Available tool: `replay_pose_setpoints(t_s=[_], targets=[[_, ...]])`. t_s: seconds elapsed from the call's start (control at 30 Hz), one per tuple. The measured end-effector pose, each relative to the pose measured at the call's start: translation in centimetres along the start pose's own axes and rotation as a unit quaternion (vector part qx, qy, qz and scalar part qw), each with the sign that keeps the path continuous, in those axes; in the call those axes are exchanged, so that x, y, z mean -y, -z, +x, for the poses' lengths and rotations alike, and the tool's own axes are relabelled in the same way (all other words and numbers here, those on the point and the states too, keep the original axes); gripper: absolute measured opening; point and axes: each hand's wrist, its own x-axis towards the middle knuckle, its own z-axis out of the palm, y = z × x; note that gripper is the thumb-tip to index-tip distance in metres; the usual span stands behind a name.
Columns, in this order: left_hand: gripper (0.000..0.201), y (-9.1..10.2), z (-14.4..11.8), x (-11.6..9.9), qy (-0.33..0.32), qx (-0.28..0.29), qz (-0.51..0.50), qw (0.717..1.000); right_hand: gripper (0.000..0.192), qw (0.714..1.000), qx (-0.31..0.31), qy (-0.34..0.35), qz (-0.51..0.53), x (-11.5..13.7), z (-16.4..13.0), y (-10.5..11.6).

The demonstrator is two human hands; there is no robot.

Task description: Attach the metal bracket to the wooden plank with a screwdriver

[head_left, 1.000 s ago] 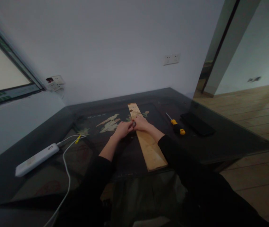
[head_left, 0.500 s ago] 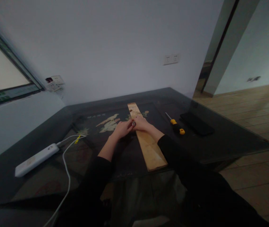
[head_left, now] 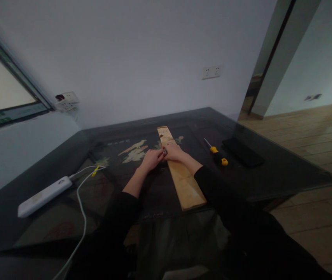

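A long flat wooden board (head_left: 187, 182) lies lengthwise on the dark table (head_left: 119, 136). Over its middle my two hands meet around a small shiny metal piece (head_left: 165, 152), too small to name and mostly covered by fingers. My left hand (head_left: 152, 158), at the board's left edge, pinches the piece with its fingertips. My right hand (head_left: 175, 152) rests over the board, its fingers closed around the same piece. To the right lies a screwdriver (head_left: 218, 156) with a yellow and black handle, touched by neither hand.
A black flat object (head_left: 242, 152) lies right of the screwdriver. On the left sits a white power strip (head_left: 45, 196), its white cable (head_left: 83, 210) running down over the table's front edge with a yellow tag (head_left: 95, 171) on it. The wall with sockets (head_left: 211, 72) stands behind the table.
Almost nothing has moved. Both hands stay at the same spot on the board, with only a slight shift of fingers around the small metal piece.
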Motion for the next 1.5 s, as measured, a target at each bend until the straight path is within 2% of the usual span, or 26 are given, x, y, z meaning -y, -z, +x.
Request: replay_pose_setpoints(t_s=[0.2, 0.43, 0.7, 0.87, 0.97, 1.07, 1.2, 1.5], targets=[[0.029, 0.4, -0.1, -0.2, 0.028, 0.014, 0.019, 0.999, 0.056, 1.000, -0.005, 0.000, -0.001, 0.0, 0.1, -0.1], [0.027, 1.5, -0.5, -0.4, 0.001, 0.054, 0.048, 0.997, 0.054, 1.000, -0.007, -0.001, -0.005, 0.2, -0.2, -0.1], [0.026, 1.1, -0.1, -0.9, 0.037, 0.043, 0.041, 0.998, 0.053, 1.000, -0.010, 0.004, -0.011, 0.0, 0.0, -0.3], [0.039, 1.0, 0.0, -1.3, 0.071, 0.028, 0.033, 0.997, 0.054, 1.000, -0.007, 0.003, -0.012, 0.0, 0.0, -0.2], [0.035, 1.1, 0.0, -1.2, 0.078, 0.020, 0.031, 0.996, 0.054, 1.000, -0.007, 0.003, -0.006, 0.1, -0.1, -0.2], [0.029, 1.3, -0.3, -0.8, 0.061, 0.015, 0.014, 0.998, 0.057, 1.000, -0.005, -0.001, -0.009, 0.1, -0.1, -0.2], [0.024, 1.7, -0.5, -0.3, 0.025, 0.044, 0.005, 0.999, 0.059, 1.000, -0.002, -0.001, -0.008, 0.1, 0.0, -0.2], [0.023, 1.7, -0.1, -0.9, 0.021, 0.045, 0.026, 0.998, 0.058, 1.000, 0.002, -0.003, -0.004, 0.2, -0.2, -0.1]])
